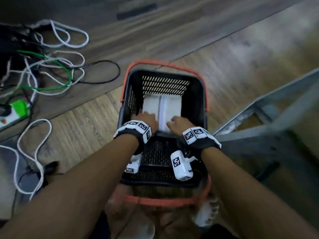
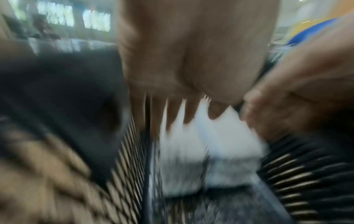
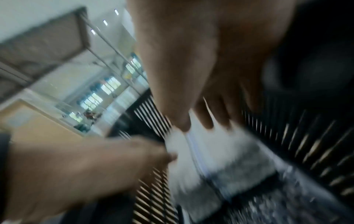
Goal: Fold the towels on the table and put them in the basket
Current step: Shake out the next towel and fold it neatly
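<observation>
Black basket [image 1: 128,94] sat on a wood-plank floor [image 1: 233,54], loose cables [image 1: 51,69] off left. Folded white towel [image 1: 170,107] lay inside; left hand [image 1: 146,120] and right hand [image 1: 179,125] rested on it, finger grip too blurry to call.

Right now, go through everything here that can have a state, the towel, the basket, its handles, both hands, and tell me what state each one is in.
towel: folded, lying flat inside the basket
basket: upright on the floor, holding the towel
basket handles: folded down around the rim
left hand: on the towel's near left edge, grip unclear
right hand: on the towel's near right edge, grip unclear
cables: tangled loose on the floor
</observation>
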Demonstrator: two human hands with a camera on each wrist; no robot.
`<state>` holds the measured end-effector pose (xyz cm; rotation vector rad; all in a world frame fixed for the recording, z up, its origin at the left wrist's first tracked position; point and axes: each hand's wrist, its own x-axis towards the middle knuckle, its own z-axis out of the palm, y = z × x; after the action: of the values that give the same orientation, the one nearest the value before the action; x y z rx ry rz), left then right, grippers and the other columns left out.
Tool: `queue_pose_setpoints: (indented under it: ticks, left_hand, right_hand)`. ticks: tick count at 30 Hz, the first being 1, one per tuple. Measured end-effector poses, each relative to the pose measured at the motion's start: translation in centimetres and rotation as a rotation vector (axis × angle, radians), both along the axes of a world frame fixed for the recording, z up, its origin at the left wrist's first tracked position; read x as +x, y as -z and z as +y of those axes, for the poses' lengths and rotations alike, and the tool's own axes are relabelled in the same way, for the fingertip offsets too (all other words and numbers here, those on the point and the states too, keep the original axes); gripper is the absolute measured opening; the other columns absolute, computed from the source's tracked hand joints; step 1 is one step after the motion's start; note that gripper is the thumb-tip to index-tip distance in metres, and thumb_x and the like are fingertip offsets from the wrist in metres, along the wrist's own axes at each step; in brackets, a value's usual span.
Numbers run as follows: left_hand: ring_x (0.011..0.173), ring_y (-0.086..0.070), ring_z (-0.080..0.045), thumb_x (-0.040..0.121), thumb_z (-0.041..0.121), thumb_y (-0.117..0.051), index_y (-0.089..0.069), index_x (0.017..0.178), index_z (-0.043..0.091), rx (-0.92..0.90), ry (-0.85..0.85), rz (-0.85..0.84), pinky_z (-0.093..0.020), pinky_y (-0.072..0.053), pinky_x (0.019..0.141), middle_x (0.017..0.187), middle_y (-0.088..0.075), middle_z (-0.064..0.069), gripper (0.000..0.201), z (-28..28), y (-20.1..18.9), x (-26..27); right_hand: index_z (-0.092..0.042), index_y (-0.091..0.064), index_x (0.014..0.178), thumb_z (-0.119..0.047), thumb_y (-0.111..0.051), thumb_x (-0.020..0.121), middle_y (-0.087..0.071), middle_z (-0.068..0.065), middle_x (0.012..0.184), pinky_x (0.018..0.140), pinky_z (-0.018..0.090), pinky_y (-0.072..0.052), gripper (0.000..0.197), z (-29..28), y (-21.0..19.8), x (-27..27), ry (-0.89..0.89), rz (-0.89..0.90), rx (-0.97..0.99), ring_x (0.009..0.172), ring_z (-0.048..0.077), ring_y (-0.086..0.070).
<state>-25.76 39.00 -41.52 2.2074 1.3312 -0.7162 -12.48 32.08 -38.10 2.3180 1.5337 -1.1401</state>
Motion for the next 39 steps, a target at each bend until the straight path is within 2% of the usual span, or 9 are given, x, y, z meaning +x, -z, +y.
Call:
queue_pose_setpoints:
  ticks: [5,9,13,16,19,23,27,31,39]
  left_hand:
    - [0.089,-0.056,-0.03,0.096,0.045,-0.038,-0.058,0.098,0.005,-0.002,0.119,-0.057,-0.033,-0.042,0.076,0.116,-0.06,-0.02,0.044,-2.7,-13.0,-2.0]
    - [0.101,-0.061,-0.033,0.092,0.043,-0.04,-0.061,0.106,0.007,0.302,0.207,-0.209,-0.035,-0.048,0.084,0.115,-0.063,-0.017,0.044,-6.6,-26.2,-2.4]
    - [0.103,-0.06,-0.031,0.093,0.04,-0.043,-0.062,0.106,0.009,0.477,0.291,-0.376,-0.028,-0.037,0.072,0.115,-0.064,-0.015,0.039,-12.5,-38.1,-1.9]
    - [0.092,-0.061,-0.03,0.093,0.039,-0.042,-0.064,0.096,0.009,0.547,0.386,-0.477,-0.029,-0.04,0.07,0.105,-0.066,-0.015,0.037,-16.9,-44.6,-0.8]
    - [0.081,-0.061,-0.027,0.093,0.044,-0.04,-0.062,0.092,0.009,0.61,0.476,-0.558,-0.034,-0.049,0.071,0.093,-0.066,-0.012,0.042,-20.3,-48.8,1.1]
    - [0.083,-0.059,-0.025,0.092,0.048,-0.041,-0.06,0.095,0.018,0.662,0.616,-0.604,-0.029,-0.043,0.066,0.096,-0.065,-0.006,0.035,-23.9,-50.6,4.5]
    - [0.081,-0.055,-0.024,0.092,0.046,-0.044,-0.06,0.098,0.015,0.643,0.742,-0.613,-0.028,-0.036,0.062,0.099,-0.065,-0.007,0.036,-25.9,-49.1,8.9]
    - [0.086,-0.06,-0.029,0.093,0.043,-0.042,-0.061,0.096,0.011,0.591,0.821,-0.583,-0.029,-0.037,0.062,0.099,-0.066,-0.011,0.037,-26.4,-45.5,14.0]
    - [0.12,-0.049,-0.027,0.094,0.029,-0.04,-0.057,0.121,0.016,0.509,0.935,-0.492,-0.038,-0.045,0.093,0.139,-0.046,-0.009,0.034,-23.8,-35.9,25.0]
  right_hand:
    - [-0.002,-0.061,0.111,-0.039,-0.044,0.095,-0.061,0.018,0.119,0.08,0.031,-0.041,0.044,-5.4,-13.5,0.2,-0.111,-0.021,-0.038,0.106,0.032,-0.058]
    - [-0.003,-0.061,0.111,-0.039,-0.044,0.095,-0.063,0.018,0.116,0.084,0.034,-0.042,0.043,-11.7,-25.3,1.2,-0.077,-0.084,0.169,0.104,0.03,-0.059]
    - [-0.012,-0.06,0.117,-0.04,-0.046,0.094,-0.063,0.011,0.118,0.084,0.031,-0.042,0.038,-19.6,-35.4,2.0,-0.005,-0.171,0.336,0.101,0.023,-0.058]
    - [-0.013,-0.061,0.112,-0.041,-0.046,0.095,-0.065,0.009,0.107,0.079,0.029,-0.043,0.036,-25.7,-41.0,2.9,0.048,-0.242,0.391,0.085,0.018,-0.056]
    - [-0.008,-0.063,0.109,-0.038,-0.045,0.096,-0.066,0.011,0.108,0.081,0.031,-0.043,0.037,-30.8,-45.3,4.4,0.1,-0.33,0.432,0.092,0.023,-0.06]
    - [-0.001,-0.061,0.11,-0.032,-0.047,0.096,-0.063,0.016,0.112,0.076,0.031,-0.041,0.036,-36.5,-48.0,6.7,0.23,-0.361,0.478,0.101,0.029,-0.059]
    - [-0.004,-0.06,0.113,-0.03,-0.047,0.097,-0.063,0.014,0.114,0.062,0.019,-0.04,0.034,-40.0,-47.3,9.5,0.302,-0.328,0.493,0.083,0.018,-0.059]
    - [-0.013,-0.062,0.114,-0.038,-0.046,0.095,-0.063,0.006,0.118,0.079,0.028,-0.043,0.035,-41.3,-43.5,13.1,0.403,-0.332,0.4,0.096,0.018,-0.057]
    - [-0.017,-0.062,0.107,-0.037,-0.052,0.089,-0.066,0.006,0.112,0.083,0.034,-0.049,0.028,-36.8,-33.7,19.8,0.505,-0.389,0.386,0.1,0.025,-0.062]
